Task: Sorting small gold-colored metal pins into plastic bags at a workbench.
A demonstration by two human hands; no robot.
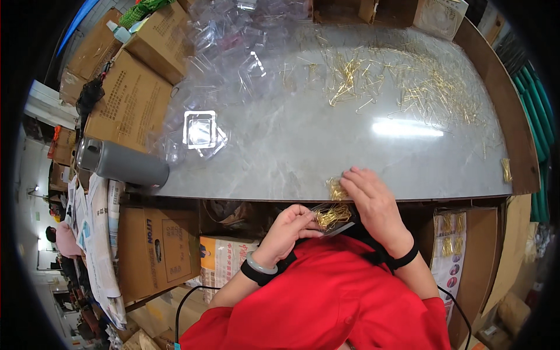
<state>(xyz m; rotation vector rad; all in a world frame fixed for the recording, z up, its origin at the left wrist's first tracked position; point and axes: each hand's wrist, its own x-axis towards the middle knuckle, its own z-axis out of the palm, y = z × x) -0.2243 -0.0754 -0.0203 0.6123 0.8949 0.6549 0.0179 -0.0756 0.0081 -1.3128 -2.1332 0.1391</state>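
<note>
Below the table's near edge, my left hand pinches the side of what looks like a small clear plastic box. A tangle of gold wire hooks lies in it. My right hand is stretched out with the fingers close together, palm down over the table edge. Beside its fingertips, a small bundle of gold hooks sits on the edge; whether the fingers touch it I cannot tell. Farther back on the grey marbled table, loose gold hooks lie in a wide spread.
Clear plastic boxes pile up at the back left. A grey bottle lies or leans at the left edge near cardboard boxes. A cardboard wall bounds the right side, with another hook bundle beside it.
</note>
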